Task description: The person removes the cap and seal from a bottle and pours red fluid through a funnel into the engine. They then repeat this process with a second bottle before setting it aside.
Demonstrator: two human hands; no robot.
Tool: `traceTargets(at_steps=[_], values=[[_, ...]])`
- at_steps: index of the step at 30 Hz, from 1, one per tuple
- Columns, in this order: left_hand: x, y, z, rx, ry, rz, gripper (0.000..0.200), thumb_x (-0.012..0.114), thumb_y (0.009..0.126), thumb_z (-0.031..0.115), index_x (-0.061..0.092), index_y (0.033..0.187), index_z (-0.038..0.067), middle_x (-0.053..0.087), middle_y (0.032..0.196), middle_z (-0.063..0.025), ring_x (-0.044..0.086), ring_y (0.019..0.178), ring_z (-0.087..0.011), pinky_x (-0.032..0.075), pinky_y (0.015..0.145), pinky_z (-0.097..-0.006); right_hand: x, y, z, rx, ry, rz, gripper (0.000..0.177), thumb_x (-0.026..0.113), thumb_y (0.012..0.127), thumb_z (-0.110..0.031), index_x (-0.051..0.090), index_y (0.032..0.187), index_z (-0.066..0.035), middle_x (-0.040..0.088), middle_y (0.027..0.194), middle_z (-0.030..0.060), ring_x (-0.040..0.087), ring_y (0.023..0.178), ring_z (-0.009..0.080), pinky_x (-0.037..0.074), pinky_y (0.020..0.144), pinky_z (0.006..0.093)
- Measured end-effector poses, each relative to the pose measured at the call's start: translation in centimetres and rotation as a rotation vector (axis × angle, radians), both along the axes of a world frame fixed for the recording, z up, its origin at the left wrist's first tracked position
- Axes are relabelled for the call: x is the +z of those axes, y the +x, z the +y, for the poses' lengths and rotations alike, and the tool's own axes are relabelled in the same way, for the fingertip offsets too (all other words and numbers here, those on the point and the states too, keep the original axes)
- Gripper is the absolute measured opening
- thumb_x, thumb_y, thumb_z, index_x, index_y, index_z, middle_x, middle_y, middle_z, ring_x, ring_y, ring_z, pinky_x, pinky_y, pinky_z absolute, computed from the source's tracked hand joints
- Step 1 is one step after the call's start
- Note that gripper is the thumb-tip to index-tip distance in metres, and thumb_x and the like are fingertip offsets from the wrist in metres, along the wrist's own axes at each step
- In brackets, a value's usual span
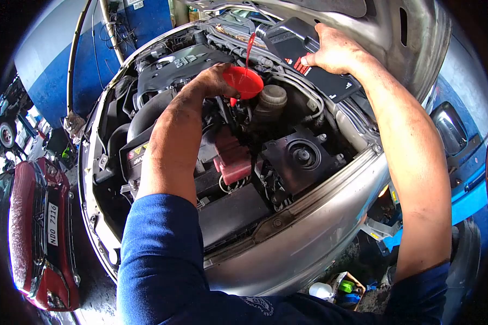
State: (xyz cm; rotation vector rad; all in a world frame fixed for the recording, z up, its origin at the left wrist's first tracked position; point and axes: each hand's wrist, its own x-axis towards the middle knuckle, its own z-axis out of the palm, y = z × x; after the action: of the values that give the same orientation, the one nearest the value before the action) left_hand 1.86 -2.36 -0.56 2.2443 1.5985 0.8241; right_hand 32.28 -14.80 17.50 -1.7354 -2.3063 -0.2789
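Note:
My left hand (213,80) is closed on a red funnel (250,83) over the engine bay, its spout pointing down among hoses. In my right hand (335,53) is a black fluid bottle (326,81) with red and white print, tipped so its mouth faces left. A thin stream of red fluid (249,50) runs from that mouth into the funnel. Just right of the funnel sits a round, dingy reservoir (272,98). What the spout enters is hidden.
Around my arms lie the engine cover (181,67), a red-topped battery area (233,162) and the silver fender (309,233). The raised hood (385,32) hangs above my right hand. A dark red car front (38,233) stands at left.

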Motion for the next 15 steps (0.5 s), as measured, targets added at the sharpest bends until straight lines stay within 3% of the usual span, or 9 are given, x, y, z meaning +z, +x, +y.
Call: traceTargets(at_steps=[4, 6, 10, 12, 15], values=[[0.2, 0.2, -0.5, 0.032, 0.063, -0.008, 0.088, 0.093, 0.054, 0.023, 0.061, 0.134, 0.006, 0.071, 0.115, -0.0101, 0.067, 0.106, -0.0223, 0.056, 0.093, -0.0373, 0.0, -0.4, 0.2, 0.005, 0.012, -0.019, 0.089, 0.087, 0.079, -0.038, 0.045, 0.144, 0.007, 0.061, 0.134, 0.0289, 0.062, 0.126, 0.0346, 0.048, 0.108, 0.0426], [1.0, 0.1, -0.9, -0.055, -0.103, 0.007, 0.115, 0.094, 0.049, 0.041, 0.049, 0.147, -0.001, 0.059, 0.141, -0.0183, 0.058, 0.129, -0.0292, 0.047, 0.110, -0.0370, 0.0, -0.5, 0.3, -0.002, 0.023, -0.034, 0.089, 0.087, 0.079, -0.038, 0.045, 0.144, 0.007, 0.061, 0.134, 0.0283, 0.062, 0.126, 0.0347, 0.048, 0.108, 0.0427], [0.9, 0.2, -1.1, -0.083, -0.142, -0.056, 0.111, 0.094, 0.049, 0.039, 0.052, 0.144, -0.001, 0.063, 0.134, -0.0183, 0.062, 0.124, -0.0285, 0.049, 0.107, -0.0367, -0.2, -0.6, 0.5, -0.018, 0.082, -0.043, 0.089, 0.086, 0.080, -0.039, 0.045, 0.145, 0.006, 0.061, 0.135, 0.0273, 0.061, 0.127, 0.0342, 0.048, 0.109, 0.0430], [0.6, 0.3, -0.9, -0.065, -0.078, -0.096, 0.091, 0.095, 0.053, 0.024, 0.061, 0.135, 0.005, 0.068, 0.124, -0.0115, 0.065, 0.111, -0.0230, 0.055, 0.096, -0.0361, -0.4, -0.5, 0.8, -0.027, 0.113, -0.037, 0.088, 0.086, 0.081, -0.039, 0.045, 0.145, 0.005, 0.061, 0.136, 0.0273, 0.061, 0.127, 0.0340, 0.048, 0.109, 0.0429], [0.7, 0.3, -1.2, -0.024, -0.035, -0.053, 0.100, 0.095, 0.052, 0.024, 0.056, 0.142, 0.005, 0.067, 0.127, -0.0124, 0.065, 0.114, -0.0234, 0.053, 0.098, -0.0363, -0.5, -0.3, 1.0, -0.015, 0.160, -0.028, 0.088, 0.086, 0.081, -0.039, 0.045, 0.145, 0.006, 0.061, 0.135, 0.0275, 0.062, 0.127, 0.0339, 0.049, 0.108, 0.0431]])
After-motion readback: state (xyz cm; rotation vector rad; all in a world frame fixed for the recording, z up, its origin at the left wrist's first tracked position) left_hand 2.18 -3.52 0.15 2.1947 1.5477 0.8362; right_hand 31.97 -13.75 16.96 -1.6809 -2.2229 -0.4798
